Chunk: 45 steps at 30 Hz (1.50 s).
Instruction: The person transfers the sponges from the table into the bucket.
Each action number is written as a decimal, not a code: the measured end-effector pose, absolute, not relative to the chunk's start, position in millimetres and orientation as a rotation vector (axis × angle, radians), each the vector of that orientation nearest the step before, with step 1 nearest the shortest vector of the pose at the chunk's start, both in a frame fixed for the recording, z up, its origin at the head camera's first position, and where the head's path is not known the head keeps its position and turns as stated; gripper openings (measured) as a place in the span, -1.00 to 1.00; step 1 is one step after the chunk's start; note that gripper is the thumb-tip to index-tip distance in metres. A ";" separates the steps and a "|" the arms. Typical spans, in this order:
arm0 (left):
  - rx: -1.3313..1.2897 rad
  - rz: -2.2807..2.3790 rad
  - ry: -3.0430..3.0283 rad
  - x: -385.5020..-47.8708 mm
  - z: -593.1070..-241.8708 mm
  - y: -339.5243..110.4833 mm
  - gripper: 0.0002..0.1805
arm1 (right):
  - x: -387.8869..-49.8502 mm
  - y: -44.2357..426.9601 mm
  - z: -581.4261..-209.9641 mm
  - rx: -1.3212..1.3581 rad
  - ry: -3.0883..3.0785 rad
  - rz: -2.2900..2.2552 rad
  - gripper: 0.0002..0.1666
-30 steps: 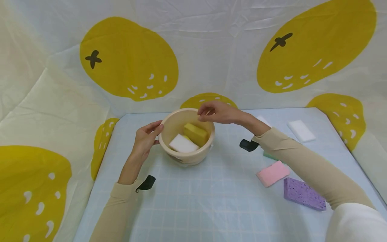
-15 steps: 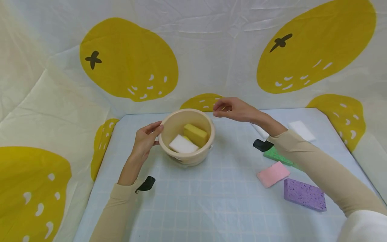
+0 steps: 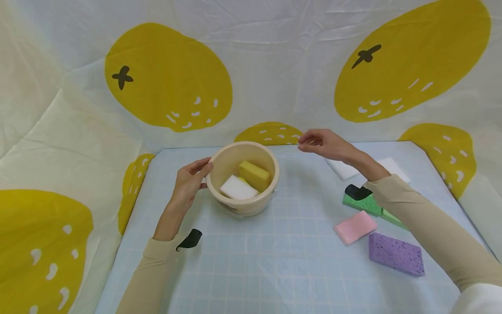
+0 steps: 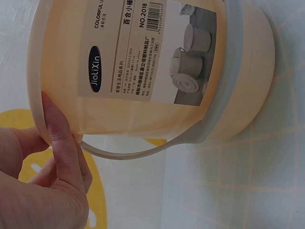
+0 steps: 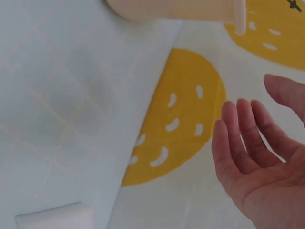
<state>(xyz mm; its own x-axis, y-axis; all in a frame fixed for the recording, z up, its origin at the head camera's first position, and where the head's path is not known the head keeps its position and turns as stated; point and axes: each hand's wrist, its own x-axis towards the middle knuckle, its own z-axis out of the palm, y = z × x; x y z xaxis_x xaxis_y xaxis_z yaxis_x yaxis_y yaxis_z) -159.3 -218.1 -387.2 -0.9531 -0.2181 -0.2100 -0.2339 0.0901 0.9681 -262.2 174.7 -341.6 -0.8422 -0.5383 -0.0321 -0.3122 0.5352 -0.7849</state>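
A cream plastic bucket [image 3: 266,198] stands toward the back of the table, a printed label [image 4: 157,52] on its side in the left wrist view. Inside it lie a yellow sponge [image 3: 255,175] and a white sponge [image 3: 238,188]; a bit of another yellow piece peeks out between them. My left hand [image 3: 187,185] pinches the bucket's rim at its left, thumb on one side and fingers on the other. To the right of the bucket, my right hand [image 3: 327,144] hovers above the table with loosely bent fingers, holding nothing, as the right wrist view confirms.
On the right side of the table lie a purple sponge [image 3: 396,255], a pink sponge [image 3: 355,227], a green sponge [image 3: 362,204], a lighter green piece [image 3: 394,219] and two white sponges, one [image 3: 342,168] nearer the right hand. A lemon-print cloth [image 3: 282,87] hangs behind.
My right hand has moved from over the bucket's rim to the right, away from it. More of the green and white sponges now shows. The left hand and bucket stay put.
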 end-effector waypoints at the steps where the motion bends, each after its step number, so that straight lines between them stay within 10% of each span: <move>1: -0.478 2.059 2.308 -159.2 -387.4 -218.2 -0.52 | -262.5 177.7 -343.2 -0.702 2.506 -1.205 -0.62; 45: -0.458 2.085 2.290 -158.5 -388.5 -218.1 -0.51 | -283.3 261.2 -419.4 -0.397 2.668 -1.092 -0.45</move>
<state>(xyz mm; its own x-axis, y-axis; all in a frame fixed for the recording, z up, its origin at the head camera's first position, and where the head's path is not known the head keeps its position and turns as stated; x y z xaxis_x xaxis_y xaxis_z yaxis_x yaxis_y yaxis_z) -158.5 -218.1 -388.5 -0.9571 -0.2072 -0.2027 -0.2211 0.0699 0.9727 -283.3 261.2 -419.4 -0.9367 -0.3328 -0.1091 -0.1608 0.6853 -0.7103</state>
